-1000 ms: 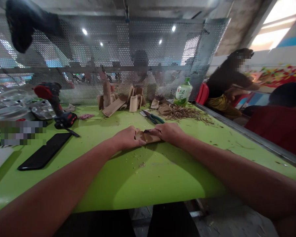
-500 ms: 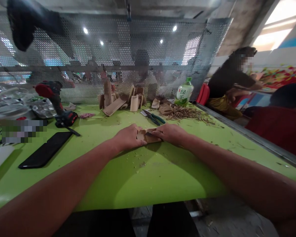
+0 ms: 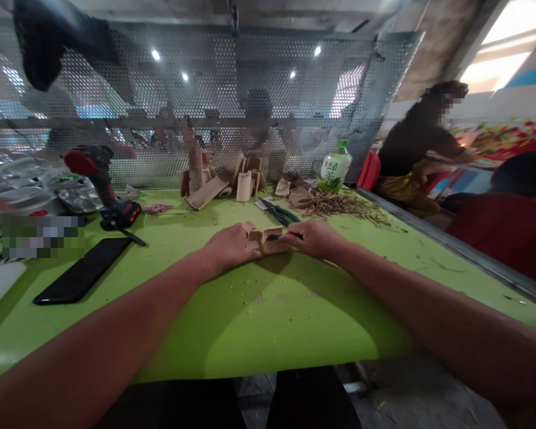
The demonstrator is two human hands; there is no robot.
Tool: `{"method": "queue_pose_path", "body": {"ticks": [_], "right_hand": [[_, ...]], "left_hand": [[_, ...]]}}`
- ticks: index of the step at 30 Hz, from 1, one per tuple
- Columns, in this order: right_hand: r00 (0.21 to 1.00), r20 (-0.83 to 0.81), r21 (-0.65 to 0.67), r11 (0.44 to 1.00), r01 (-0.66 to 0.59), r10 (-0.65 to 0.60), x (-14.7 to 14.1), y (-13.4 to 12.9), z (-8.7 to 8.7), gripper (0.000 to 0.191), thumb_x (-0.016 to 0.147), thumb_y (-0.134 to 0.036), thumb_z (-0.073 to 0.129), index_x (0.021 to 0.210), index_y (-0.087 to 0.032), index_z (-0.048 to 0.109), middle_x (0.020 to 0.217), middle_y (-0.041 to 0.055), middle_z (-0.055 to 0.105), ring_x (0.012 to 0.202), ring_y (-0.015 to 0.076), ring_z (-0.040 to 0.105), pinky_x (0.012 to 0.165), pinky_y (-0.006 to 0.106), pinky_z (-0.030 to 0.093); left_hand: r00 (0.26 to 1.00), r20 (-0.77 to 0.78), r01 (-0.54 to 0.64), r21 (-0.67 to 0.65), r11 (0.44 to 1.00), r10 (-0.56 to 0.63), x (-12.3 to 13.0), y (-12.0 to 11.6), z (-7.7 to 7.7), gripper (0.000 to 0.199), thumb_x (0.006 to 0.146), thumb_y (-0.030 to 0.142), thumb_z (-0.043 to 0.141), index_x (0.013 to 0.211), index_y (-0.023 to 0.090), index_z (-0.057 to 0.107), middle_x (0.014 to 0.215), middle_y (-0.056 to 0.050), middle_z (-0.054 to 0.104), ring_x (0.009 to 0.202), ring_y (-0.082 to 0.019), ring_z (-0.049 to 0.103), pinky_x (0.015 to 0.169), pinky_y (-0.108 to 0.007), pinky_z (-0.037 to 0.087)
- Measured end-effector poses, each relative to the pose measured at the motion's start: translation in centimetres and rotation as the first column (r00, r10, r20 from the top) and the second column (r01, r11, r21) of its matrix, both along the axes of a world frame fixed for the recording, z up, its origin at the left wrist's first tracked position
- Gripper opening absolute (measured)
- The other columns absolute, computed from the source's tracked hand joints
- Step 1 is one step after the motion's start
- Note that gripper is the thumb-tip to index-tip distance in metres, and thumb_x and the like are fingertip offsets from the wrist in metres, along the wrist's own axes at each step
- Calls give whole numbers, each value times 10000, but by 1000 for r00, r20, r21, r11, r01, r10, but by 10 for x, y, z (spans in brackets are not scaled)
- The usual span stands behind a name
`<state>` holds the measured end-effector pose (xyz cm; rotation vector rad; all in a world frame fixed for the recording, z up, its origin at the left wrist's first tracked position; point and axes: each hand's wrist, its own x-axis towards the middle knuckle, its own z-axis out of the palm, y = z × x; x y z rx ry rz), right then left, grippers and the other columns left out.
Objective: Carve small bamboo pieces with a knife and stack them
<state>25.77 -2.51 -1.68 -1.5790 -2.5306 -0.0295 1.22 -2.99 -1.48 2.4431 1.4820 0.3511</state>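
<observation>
A small light-brown piece that looks like split bamboo lies low over the green tabletop in front of me. My left hand is closed round its left end, thumb on the near side. In the fist of my right hand is a knife, its short dark blade pointing left into the hollow of the bamboo; a bit of red shows at the grip. Whether the blade tip is cutting in cannot be made out. Green-handled pliers lie just beyond my right hand.
A red and black cordless drill stands at the left, behind a flat black case. Bamboo pieces are stacked against the perforated screen. A tea bottle stands behind thin brown sticks. A person sits at right.
The bamboo piece has tipped slightly, showing more of its hollow and far edge. My right hand has shifted a little, and red on the knife's grip now shows.
</observation>
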Motion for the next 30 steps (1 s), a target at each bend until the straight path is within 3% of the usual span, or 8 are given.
{"method": "queue_pose_path", "body": {"ticks": [4,9,15,20,30], "right_hand": [[1000,-22,8,1000,12,-12,-2,-4,2,486,934,-593,402,920,-198,684,753,51,669,613,155,513,550,259,252],[999,-31,-36,999,36,-38,-11,-11,1,410,937,-538,441,1079,-247,692,837,47,707,651,162,547,568,257,273],[993,34,46,993,111,-113,-18,-10,0,487,954,-575,382,894,-203,690,772,61,686,645,166,540,558,264,255],[993,47,12,994,110,-111,-17,-9,-2,453,953,-567,398,904,-222,687,772,42,683,648,158,552,553,254,262],[993,47,35,993,109,-110,-19,-8,-4,478,962,-570,372,916,-222,696,804,52,698,658,169,560,560,265,266]], "left_hand": [[997,63,40,13,999,-41,-3,2,1,524,694,421,735,1162,226,604,1057,-66,691,890,-240,650,726,-303,475],[995,47,88,58,994,-91,-3,5,0,514,688,388,742,1146,196,609,1048,-79,672,899,-243,631,732,-312,474],[995,64,75,-10,997,-75,-3,6,-1,447,686,399,719,1074,205,612,972,-60,681,845,-237,640,693,-302,468],[999,-4,36,-37,999,-37,-1,3,1,544,724,450,682,1189,193,566,1013,-95,702,881,-253,653,706,-299,465],[1000,-10,25,-69,997,-25,1,-1,5,524,749,428,658,1209,202,550,1028,-86,700,894,-248,653,727,-300,472]]}}
